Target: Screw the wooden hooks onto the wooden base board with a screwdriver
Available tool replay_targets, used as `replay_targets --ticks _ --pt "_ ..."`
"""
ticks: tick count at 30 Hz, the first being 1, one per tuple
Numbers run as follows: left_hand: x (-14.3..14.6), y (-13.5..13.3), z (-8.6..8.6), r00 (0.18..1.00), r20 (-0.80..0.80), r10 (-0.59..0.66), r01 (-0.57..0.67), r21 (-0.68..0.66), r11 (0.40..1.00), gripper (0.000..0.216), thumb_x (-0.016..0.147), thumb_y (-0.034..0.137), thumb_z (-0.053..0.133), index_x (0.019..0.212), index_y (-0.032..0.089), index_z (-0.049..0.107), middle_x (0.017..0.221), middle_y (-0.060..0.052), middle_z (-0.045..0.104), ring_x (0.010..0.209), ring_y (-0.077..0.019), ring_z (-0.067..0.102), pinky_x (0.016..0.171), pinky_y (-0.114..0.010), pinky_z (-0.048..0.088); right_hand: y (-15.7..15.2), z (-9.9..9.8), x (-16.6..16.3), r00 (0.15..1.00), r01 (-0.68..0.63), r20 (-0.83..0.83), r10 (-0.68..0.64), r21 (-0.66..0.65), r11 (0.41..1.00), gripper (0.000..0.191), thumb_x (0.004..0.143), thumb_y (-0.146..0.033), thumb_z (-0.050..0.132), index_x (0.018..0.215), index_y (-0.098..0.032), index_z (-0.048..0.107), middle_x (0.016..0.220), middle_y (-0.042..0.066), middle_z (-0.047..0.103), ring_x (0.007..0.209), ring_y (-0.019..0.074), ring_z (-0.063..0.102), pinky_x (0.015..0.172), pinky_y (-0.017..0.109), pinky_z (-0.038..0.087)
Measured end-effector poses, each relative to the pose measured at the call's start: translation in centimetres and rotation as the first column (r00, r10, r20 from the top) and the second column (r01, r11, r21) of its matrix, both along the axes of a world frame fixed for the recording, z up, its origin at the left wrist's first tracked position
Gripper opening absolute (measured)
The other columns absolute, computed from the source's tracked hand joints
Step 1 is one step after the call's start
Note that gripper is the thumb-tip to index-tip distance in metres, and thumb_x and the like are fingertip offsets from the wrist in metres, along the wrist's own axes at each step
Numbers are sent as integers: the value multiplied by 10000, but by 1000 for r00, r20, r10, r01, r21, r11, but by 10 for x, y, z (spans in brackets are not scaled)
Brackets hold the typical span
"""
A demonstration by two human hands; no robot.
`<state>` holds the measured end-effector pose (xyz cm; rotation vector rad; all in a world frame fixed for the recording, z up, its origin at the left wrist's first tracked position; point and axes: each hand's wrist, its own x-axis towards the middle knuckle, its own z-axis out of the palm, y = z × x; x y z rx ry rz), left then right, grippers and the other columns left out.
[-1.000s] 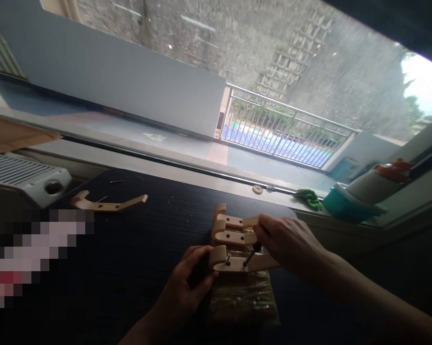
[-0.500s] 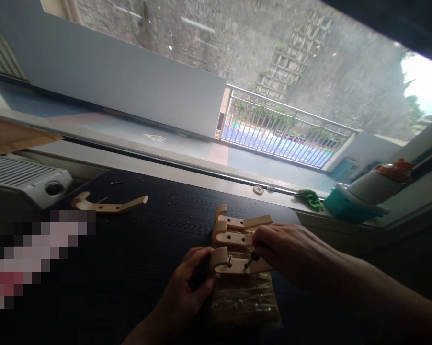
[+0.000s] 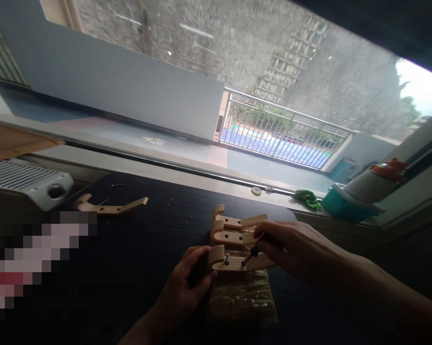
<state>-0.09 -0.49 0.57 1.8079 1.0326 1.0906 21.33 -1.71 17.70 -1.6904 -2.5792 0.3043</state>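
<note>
The left hand (image 3: 189, 278), half-curled, touches the left end of the wrapped block (image 3: 243, 297); how firmly it grips, I cannot tell. Across the block lies the nearest wooden hook (image 3: 234, 264), one screw (image 3: 227, 258) standing in it as before. The right hand (image 3: 291, 244), at the block's right, pinches the screwdriver (image 3: 250, 256); it has dropped, uncovering the farthest hook's (image 3: 233, 221) end.

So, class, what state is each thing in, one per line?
Left hand, curved beside the near hook
Right hand, gripping the screwdriver
Screwdriver, tip at the near hook's right hole
Screw, sticking out of the near hook's left hole
Near hook, curled end up
Middle hook, curled end up
Far hook, curled end up
Separate hook, lying on the desk
Block, wrapped in film
Green cloth, bunched
</note>
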Motion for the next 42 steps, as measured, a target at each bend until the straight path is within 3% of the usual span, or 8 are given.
replay_targets --ticks 7,15,19,22,26,29,36,42 --pt "-1 -1 -1 1000 -5 -6 6 -18 1000 323 821 249 554 1141 238 506 1140 -46 579 1059 -210 573 920 -314 480 8 -4 0 987 -151 -54 150 -10 988 135 907 -236 426 792 -201 488 747 -10 584 638 118 509 560 237 324" --pt "0 -1 0 1000 17 10 -10 3 1000 324 809 232 565 1129 236 516 1112 -44 590 1033 -204 584 908 -307 488 7 -19 -4 969 246 2 -247 90 965 248 920 -352 380 764 -189 482 630 -3 559 530 126 475 506 257 271" --pt "0 -1 1 1000 18 5 -5 7 1000 324 814 218 560 1135 228 517 1114 -42 591 1037 -195 583 914 -292 481 7 -3 -3 992 88 85 -92 54 995 235 901 -359 425 792 -203 562 681 0 595 573 135 504 517 254 285" --pt "0 -2 1 1000 6 2 -2 0 1000 328 816 216 561 1140 231 515 1125 -38 587 1043 -193 581 911 -282 480 7 9 -2 991 -129 38 131 -55 990 112 869 -247 490 880 -220 598 810 -1 627 694 133 553 578 238 342" --pt "-1 -2 1 1000 0 0 0 -6 1000 325 822 217 555 1144 237 515 1139 -34 580 1055 -189 576 915 -275 475 12 10 -4 968 -248 -46 245 -61 967 111 846 -129 493 844 -208 570 841 -6 619 735 120 551 625 222 361" --pt "-1 -2 1 1000 5 2 -2 -6 1000 321 816 222 564 1135 242 525 1126 -29 587 1043 -189 582 903 -272 483 14 2 -5 978 -207 -47 206 -34 978 102 859 -137 467 814 -199 534 770 -10 596 656 114 515 580 229 335" --pt "0 -1 2 999 30 17 -17 1 1000 318 799 216 580 1114 238 544 1102 -31 604 1027 -198 590 912 -292 483 11 -12 -10 991 94 92 -99 60 994 229 906 -316 417 722 -189 466 647 -13 557 544 113 452 502 253 250" --pt "0 -1 4 999 36 -8 8 -12 1000 314 809 234 559 1121 217 530 1106 -53 601 1027 -207 590 915 -317 485 9 8 -8 986 -47 162 46 7 999 135 866 -280 475 787 -212 560 709 -13 608 594 127 511 513 255 259"
